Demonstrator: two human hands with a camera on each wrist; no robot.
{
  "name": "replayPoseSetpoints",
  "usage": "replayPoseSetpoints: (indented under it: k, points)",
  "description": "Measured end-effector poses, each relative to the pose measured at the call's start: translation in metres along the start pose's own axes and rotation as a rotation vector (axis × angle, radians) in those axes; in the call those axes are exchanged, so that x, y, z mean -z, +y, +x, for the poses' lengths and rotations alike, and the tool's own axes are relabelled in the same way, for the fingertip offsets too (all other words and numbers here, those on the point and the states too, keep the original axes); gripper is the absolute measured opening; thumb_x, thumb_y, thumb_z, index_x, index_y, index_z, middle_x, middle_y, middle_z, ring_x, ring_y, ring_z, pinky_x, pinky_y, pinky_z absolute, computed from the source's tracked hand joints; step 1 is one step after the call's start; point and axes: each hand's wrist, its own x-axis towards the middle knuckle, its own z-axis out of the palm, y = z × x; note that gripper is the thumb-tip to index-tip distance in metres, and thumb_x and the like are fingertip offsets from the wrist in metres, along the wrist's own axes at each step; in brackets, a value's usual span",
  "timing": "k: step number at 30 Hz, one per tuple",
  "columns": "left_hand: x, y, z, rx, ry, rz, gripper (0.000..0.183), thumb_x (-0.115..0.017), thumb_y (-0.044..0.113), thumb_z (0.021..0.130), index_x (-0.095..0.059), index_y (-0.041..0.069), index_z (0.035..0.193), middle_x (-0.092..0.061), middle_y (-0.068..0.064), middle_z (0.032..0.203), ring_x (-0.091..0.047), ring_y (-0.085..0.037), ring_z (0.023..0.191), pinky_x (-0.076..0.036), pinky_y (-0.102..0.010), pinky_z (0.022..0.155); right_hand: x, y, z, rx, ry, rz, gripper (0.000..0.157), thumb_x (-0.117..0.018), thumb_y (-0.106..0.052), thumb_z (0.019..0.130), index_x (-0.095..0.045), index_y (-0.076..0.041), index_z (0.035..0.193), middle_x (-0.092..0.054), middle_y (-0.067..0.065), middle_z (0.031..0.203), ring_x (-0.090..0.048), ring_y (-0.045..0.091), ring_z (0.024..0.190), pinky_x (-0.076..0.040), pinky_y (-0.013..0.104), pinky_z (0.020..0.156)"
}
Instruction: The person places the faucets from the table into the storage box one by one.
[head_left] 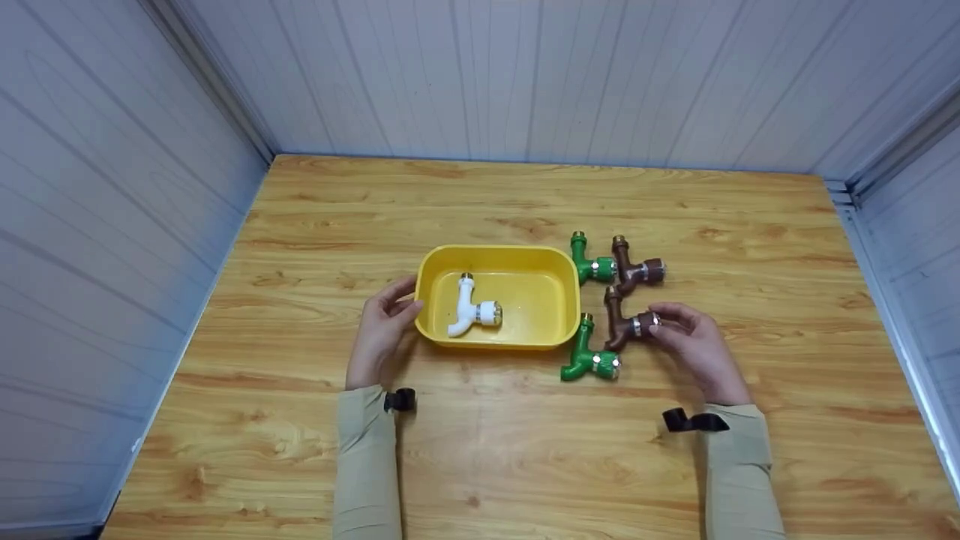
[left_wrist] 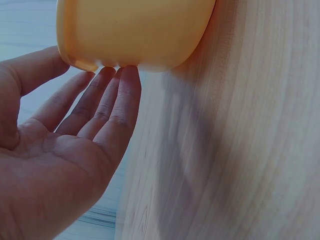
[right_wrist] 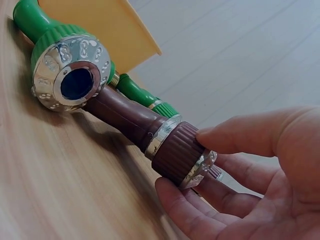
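Observation:
My left hand [head_left: 381,330] rests against the left end of a yellow plastic basin [head_left: 495,345]. In the left wrist view its fingertips [left_wrist: 131,75] touch the outer wall, with the thumb at the rim. A white tap [head_left: 466,311] lies inside the basin. With thumb and fingers, my right hand [head_left: 694,345] pinches the ribbed knob of the nearer brown tap [head_left: 616,322]. That knob [right_wrist: 177,152] shows between thumb and fingers in the right wrist view. Beside this tap lies a green tap [head_left: 585,360], its silver-capped handle facing the right wrist camera.
Another brown tap [head_left: 634,271] and another green tap [head_left: 589,262] lie farther back, right of the basin. All stand on a wood-grain table [head_left: 495,450]. Pale panel walls [head_left: 495,82] enclose its back and sides.

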Motion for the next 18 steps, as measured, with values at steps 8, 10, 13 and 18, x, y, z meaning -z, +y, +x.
replayPoseSetpoints:
  k: [8, 10, 13, 18]
  points:
    - [0.0015, -0.0017, 0.0018, 0.015, -0.022, -0.023, 0.044, -0.062, -0.008, 0.088, -0.053, -0.006, 0.131, -0.053, -0.024, 0.129, -0.053, -0.044, 0.111, -0.052, -0.025, 0.082, 0.0019, 0.0024, -0.0008, -0.022, 0.026, 0.014, 0.048, -0.066, -0.005, 0.088, -0.050, 0.008, 0.131, -0.054, 0.018, 0.127, -0.059, 0.011, 0.102, -0.049, 0.022, 0.087]
    - [0.0012, -0.0015, 0.0016, 0.024, -0.021, -0.025, 0.044, -0.062, -0.008, 0.088, -0.053, -0.005, 0.131, -0.053, -0.023, 0.130, -0.053, -0.043, 0.111, -0.052, -0.026, 0.083, 0.0026, 0.0020, -0.0017, -0.026, 0.030, 0.034, 0.048, -0.066, -0.004, 0.088, -0.049, 0.009, 0.131, -0.056, 0.016, 0.124, -0.059, 0.010, 0.101, -0.049, 0.022, 0.087]
    - [0.0009, -0.0016, 0.0015, 0.031, -0.012, -0.022, 0.045, -0.062, -0.008, 0.088, -0.053, -0.005, 0.132, -0.054, -0.022, 0.129, -0.054, -0.041, 0.110, -0.051, -0.026, 0.084, 0.0044, 0.0019, -0.0025, -0.027, 0.030, 0.059, 0.048, -0.067, -0.006, 0.089, -0.049, 0.009, 0.131, -0.059, 0.011, 0.120, -0.060, 0.010, 0.101, -0.049, 0.024, 0.088]
    - [0.0007, -0.0016, 0.0013, 0.006, -0.011, -0.018, 0.044, -0.062, -0.010, 0.087, -0.054, -0.005, 0.130, -0.055, -0.023, 0.128, -0.055, -0.043, 0.108, -0.051, -0.025, 0.083, 0.0063, 0.0017, -0.0032, -0.025, 0.038, 0.067, 0.049, -0.068, -0.009, 0.088, -0.050, 0.008, 0.131, -0.061, 0.003, 0.116, -0.060, 0.010, 0.100, -0.049, 0.024, 0.088]
